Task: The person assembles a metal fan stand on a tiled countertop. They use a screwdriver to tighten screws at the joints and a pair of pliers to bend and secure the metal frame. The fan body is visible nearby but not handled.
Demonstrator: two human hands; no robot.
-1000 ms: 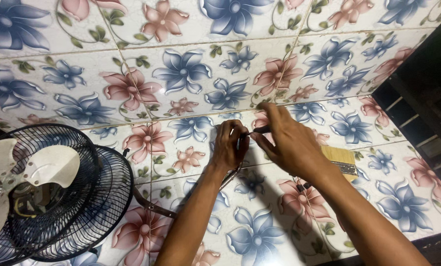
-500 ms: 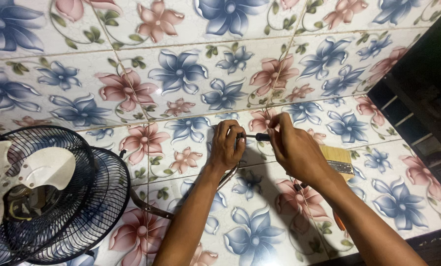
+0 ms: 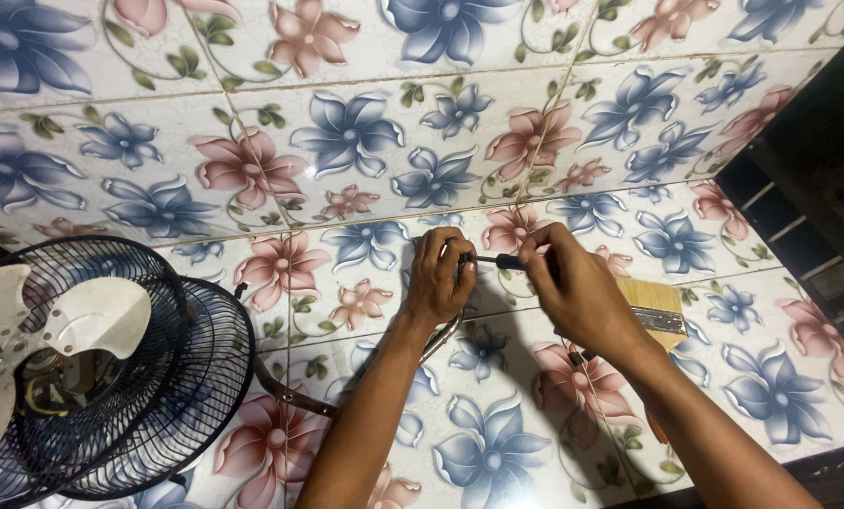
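**Floral tile floor, two hands working a screwdriver beside a dismantled fan**

Surface: a glossy tiled floor (image 3: 365,123) is filling nearly the whole view, white ground printed with blue and pink flowers and green leaves, pale grout lines crossing it. Overhead light is glaring off the tiles toward 6 o'clock.

Room edge: dark timber slats (image 3: 808,217) are running along the border from 1 to 4 o'clock, the space behind them lying in shadow.

Item 1: left hand (image 3: 441,278), just right of centre, is curling shut around a small part that its fingers are hiding; what the part is cannot be told. A curved metal bracket (image 3: 441,341) is showing just under the wrist.

Item 2: right hand (image 3: 582,292) is gripping a screwdriver (image 3: 497,261) with a dark handle, the shaft lying level and pointing toward 9 o'clock, its tip meeting the left hand's fingers.

Item 3: a paintbrush (image 3: 655,303) with pale bristles and a metal band is lying on the tiles at 3 o'clock of the right hand, partly covered by it.

Item 4: a black wire fan guard (image 3: 158,377) with white blades (image 3: 54,325) is sitting at 8 o'clock, well apart from the hands.
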